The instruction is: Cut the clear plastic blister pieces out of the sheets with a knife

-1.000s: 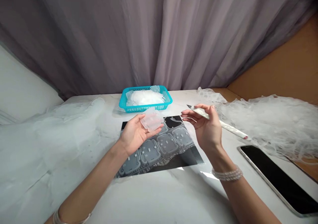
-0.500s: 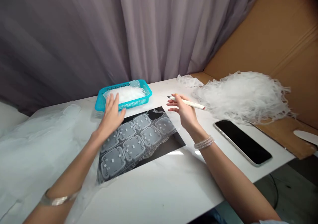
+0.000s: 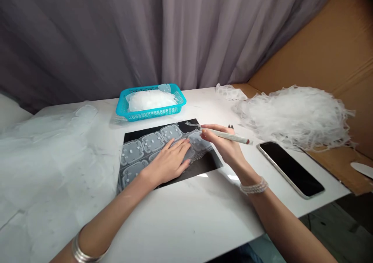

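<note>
Pen [image 3: 233, 136]: grasped in the right hand [image 3: 227, 144], tip near the translucent sheet's [image 3: 153, 142] far edge.
Sheet: on the table [image 3: 186, 220], beneath the left hand [image 3: 169, 161].
Left hand: spread flat, grasping nothing.

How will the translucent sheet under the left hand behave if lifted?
Probably floppy and light: the translucent sheet looks thin, the black mat showing through. It may tear or snag near the gap by the right hand, where a slender strip curls.
</note>
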A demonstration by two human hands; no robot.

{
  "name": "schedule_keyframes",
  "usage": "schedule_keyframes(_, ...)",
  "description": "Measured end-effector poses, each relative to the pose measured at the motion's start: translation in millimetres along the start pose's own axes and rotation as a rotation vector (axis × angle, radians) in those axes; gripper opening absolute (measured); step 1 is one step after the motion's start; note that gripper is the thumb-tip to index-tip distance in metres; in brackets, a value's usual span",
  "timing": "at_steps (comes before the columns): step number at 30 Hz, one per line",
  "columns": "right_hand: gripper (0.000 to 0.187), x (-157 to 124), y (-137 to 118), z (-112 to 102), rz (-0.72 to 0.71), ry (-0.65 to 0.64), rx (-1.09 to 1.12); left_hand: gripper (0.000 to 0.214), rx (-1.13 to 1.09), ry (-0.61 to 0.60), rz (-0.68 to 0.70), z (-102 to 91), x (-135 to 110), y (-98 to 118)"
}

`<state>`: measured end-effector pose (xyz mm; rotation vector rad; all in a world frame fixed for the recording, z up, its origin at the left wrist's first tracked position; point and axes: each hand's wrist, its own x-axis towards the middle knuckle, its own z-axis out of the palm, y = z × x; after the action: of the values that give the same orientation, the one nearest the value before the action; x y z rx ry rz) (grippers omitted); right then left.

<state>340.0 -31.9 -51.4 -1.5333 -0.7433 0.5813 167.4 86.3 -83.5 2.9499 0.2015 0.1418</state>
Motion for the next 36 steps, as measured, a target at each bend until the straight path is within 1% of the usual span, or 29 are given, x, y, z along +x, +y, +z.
schedule_keyframes(3,0.036,3.3,0.9,2.5,-0.034,-0.001,-0.04,0.047,-0.017,0.025,-0.045,3.5,6.9,3.6)
schedule_keyframes(8,0.043,13.0,-7.2,15.5,-0.07,-0.019,-0.007,0.047,-0.057,0.077,-0.158,11.4,26.8,12.9)
schedule_keyframes(13,0.042,22.3,-13.7,33.4,-0.125,-0.064,-0.031,0.05,-0.073,0.154,-0.34,23.4,58.5,24.5)
schedule_keyframes(16,0.04,26.6,-18.2,43.5,-0.167,-0.086,-0.061,0.054,-0.072,0.191,-0.415,22.0,66.0,30.3)
schedule_keyframes(17,0.04,28.3,-19.1,46.4,-0.177,-0.089,-0.067,0.055,-0.07,0.196,-0.421,19.1,63.0,29.7)
schedule_keyframes(19,0.04,32.8,-18.9,51.4,-0.192,-0.103,-0.071,0.054,-0.059,0.197,-0.406,10.6,47.6,22.5)
schedule_keyframes(21,0.039,38.5,-15.6,56.0,-0.199,-0.107,-0.079,0.051,-0.034,0.191,-0.378,1.2,22.9,6.9)
schedule_keyframes(23,0.04,44.6,-9.7,60.5,-0.205,-0.089,-0.084,0.048,-0.005,0.176,-0.364,-5.6,-3.7,-13.2)
schedule_keyframes(26,0.043,51.7,1.0,68.1,-0.217,-0.08,-0.079,0.048,0.021,0.14,-0.352,-6.8,-31.4,-36.4)
schedule_keyframes(27,0.044,53.1,4.4,70.7,-0.221,-0.099,-0.084,0.049,0.028,0.132,-0.349,-5.4,-35.8,-39.6)
schedule_keyframes(29,0.044,54.5,10.4,76.1,-0.248,-0.171,-0.154,0.051,0.045,0.128,-0.351,-2.3,-38.4,-39.4)
schedule_keyframes(33,0.037,54.8,17.3,85.5,-0.392,-0.338,-0.437,0.051,0.092,0.141,-0.382,-2.5,-34.6,-28.8)
schedule_keyframes(36,0.033,55.3,18.3,90.5,-0.437,-0.386,-0.519,0.046,0.13,0.147,-0.383,-7.1,-34.8,-27.1)
